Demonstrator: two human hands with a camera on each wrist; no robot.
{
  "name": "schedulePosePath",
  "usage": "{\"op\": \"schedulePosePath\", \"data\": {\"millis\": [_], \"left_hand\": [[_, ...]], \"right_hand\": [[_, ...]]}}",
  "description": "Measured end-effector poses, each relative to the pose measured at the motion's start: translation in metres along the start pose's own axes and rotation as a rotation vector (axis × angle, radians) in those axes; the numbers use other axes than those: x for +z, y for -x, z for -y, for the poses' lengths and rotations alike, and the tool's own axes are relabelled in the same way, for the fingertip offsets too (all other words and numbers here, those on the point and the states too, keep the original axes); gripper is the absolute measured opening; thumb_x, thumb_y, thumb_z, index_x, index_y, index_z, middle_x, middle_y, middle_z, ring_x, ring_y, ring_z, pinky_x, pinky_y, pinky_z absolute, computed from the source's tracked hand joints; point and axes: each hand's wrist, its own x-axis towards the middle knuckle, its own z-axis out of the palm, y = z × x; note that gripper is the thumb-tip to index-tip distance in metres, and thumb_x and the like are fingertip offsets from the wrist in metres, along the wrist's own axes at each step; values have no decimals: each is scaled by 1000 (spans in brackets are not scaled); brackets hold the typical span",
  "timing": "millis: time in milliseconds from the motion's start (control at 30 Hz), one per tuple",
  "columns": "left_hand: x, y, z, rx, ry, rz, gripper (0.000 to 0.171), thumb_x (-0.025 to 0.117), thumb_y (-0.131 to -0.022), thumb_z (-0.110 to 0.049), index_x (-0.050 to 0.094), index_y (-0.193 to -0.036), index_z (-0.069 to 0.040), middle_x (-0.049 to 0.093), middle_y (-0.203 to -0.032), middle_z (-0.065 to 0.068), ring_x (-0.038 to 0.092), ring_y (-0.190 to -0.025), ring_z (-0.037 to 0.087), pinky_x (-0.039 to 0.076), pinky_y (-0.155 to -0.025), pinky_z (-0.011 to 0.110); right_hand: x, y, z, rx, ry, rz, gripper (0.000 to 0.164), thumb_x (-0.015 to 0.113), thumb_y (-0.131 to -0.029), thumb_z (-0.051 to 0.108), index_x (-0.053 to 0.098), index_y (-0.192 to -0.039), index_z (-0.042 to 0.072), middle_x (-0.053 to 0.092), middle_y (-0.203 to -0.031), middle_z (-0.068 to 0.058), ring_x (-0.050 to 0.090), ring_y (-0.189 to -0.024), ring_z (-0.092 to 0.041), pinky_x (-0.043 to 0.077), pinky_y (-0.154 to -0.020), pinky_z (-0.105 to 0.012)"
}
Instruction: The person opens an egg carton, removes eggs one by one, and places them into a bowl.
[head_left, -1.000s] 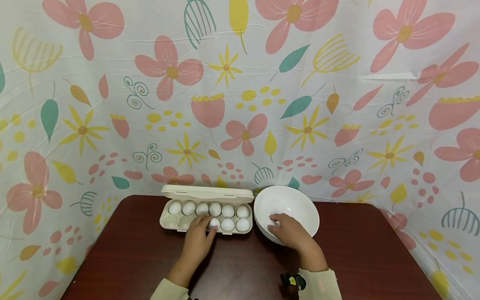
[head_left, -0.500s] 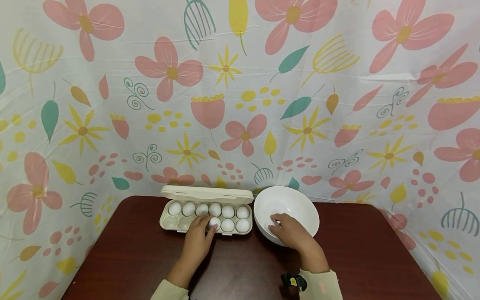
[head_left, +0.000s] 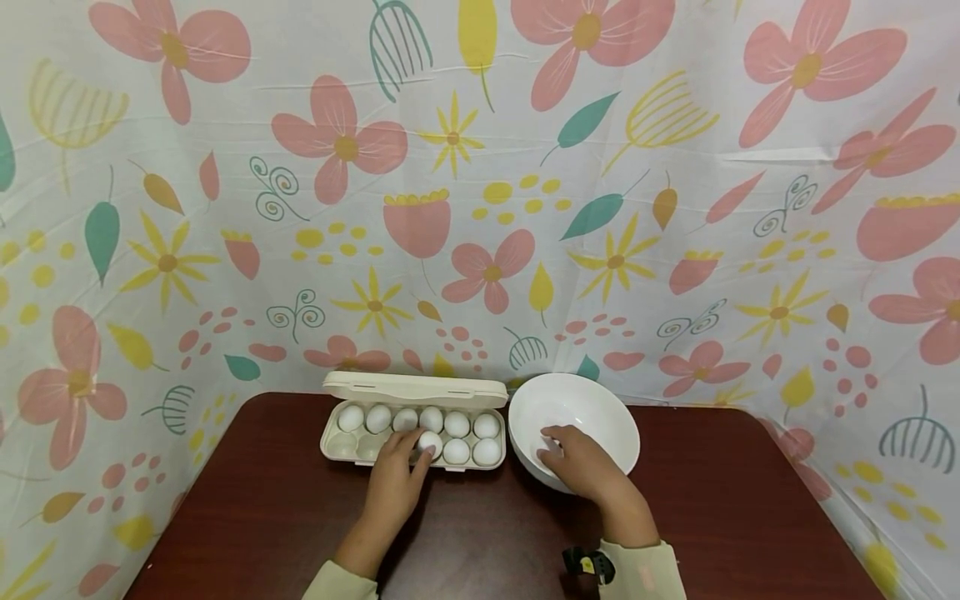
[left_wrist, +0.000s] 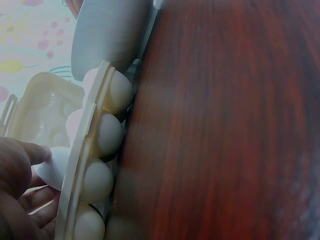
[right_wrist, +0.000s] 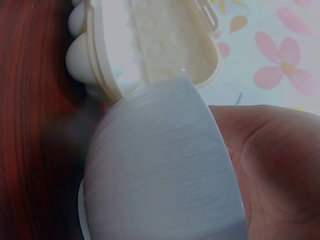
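My left hand (head_left: 393,471) pinches a white egg (head_left: 430,445) between thumb and fingers over the front row of the egg carton (head_left: 416,463). In the left wrist view the thumb lies against this egg (left_wrist: 52,167), fingers below it, just above the carton's rim. More white eggs fill the back row and the front right cups; two front left cups are bare. My right hand (head_left: 581,467) reaches over the near rim into a white bowl (head_left: 600,408) with bent fingers. Something white shows between thumb and forefinger; I cannot tell whether it is an egg or the bowl.
The carton's lid (head_left: 412,386) stands raised at the back, against a flowered cloth (head_left: 480,208) hung behind the table. Carton and bowl stand side by side near the far edge of the dark red-brown table (head_left: 480,533). A black band (head_left: 587,564) sits at the right wrist.
The egg in my left hand has risen slightly from the carton's front row. My right hand stays in the bowl. Carton and bowl have not moved.
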Motion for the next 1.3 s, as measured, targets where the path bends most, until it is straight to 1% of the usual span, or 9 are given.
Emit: {"op": "schedulePosePath", "data": {"millis": [233, 433, 567, 700, 867, 967, 1133, 1300], "left_hand": [[-4, 1, -2, 4, 17, -33, 38, 72, -95, -24, 68, -127, -4, 68, -117, 10, 65, -109, 27, 54, -92, 47], [-9, 0, -6, -13, 48, -31, 39, 71, -96, -27, 68, -128, -5, 67, -119, 9, 65, -112, 27, 54, -95, 46], [-13, 0, -12, -20, 59, -43, 40, 71, -96, -28, 67, -128, -5, 67, -120, 9, 65, -112, 27, 54, -94, 46], [-15, 0, -18, -16, 76, -69, 39, 71, -95, -28, 68, -128, -6, 67, -119, 8, 66, -107, 25, 55, -90, 44], [-19, 1, -25, -11, 78, -87, 38, 71, -95, -28, 68, -128, -8, 67, -118, 5, 67, -102, 22, 56, -87, 42], [-21, 1, -29, -13, 88, -83, 39, 71, -96, -29, 68, -129, -8, 67, -118, 4, 67, -101, 20, 57, -85, 40], [-25, 3, -35, -15, 141, -73, 39, 70, -96, -30, 67, -129, -8, 67, -118, 4, 68, -98, 19, 59, -84, 40], [-27, 4, -41, -19, 185, -68, 39, 70, -96, -30, 68, -128, -7, 67, -116, 4, 68, -94, 16, 60, -82, 38]], "right_hand": [[-3, 1, 1, -8, -7, -1, 40, 65, -97, 22, 64, -131, 2, 65, -132, -21, 61, -125, -37, 46, -106, -56], [-3, 1, 1, -6, -2, -3, 40, 65, -98, 24, 64, -133, 4, 64, -134, -20, 60, -126, -36, 46, -107, -56], [-4, 1, 1, -19, 7, -32, 40, 65, -98, 24, 63, -133, 5, 64, -133, -19, 62, -123, -35, 48, -105, -55], [-7, 2, 5, -65, 12, -103, 38, 65, -98, 22, 64, -132, 5, 64, -130, -17, 65, -115, -32, 52, -100, -52], [-8, 4, 13, -130, -1, -168, 34, 64, -99, 22, 64, -130, 8, 64, -128, -12, 65, -114, -29, 54, -97, -49], [-7, 5, 18, -169, -11, -191, 32, 64, -99, 21, 65, -129, 9, 65, -127, -10, 66, -113, -28, 55, -95, -47], [-6, 7, 26, -228, -43, -221, 28, 66, -98, 17, 66, -125, 11, 66, -122, -6, 67, -110, -26, 55, -95, -45], [-1, 9, 33, -269, -48, -227, 29, 69, -96, 17, 67, -124, 13, 67, -121, -3, 67, -109, -25, 56, -94, -44]]}}
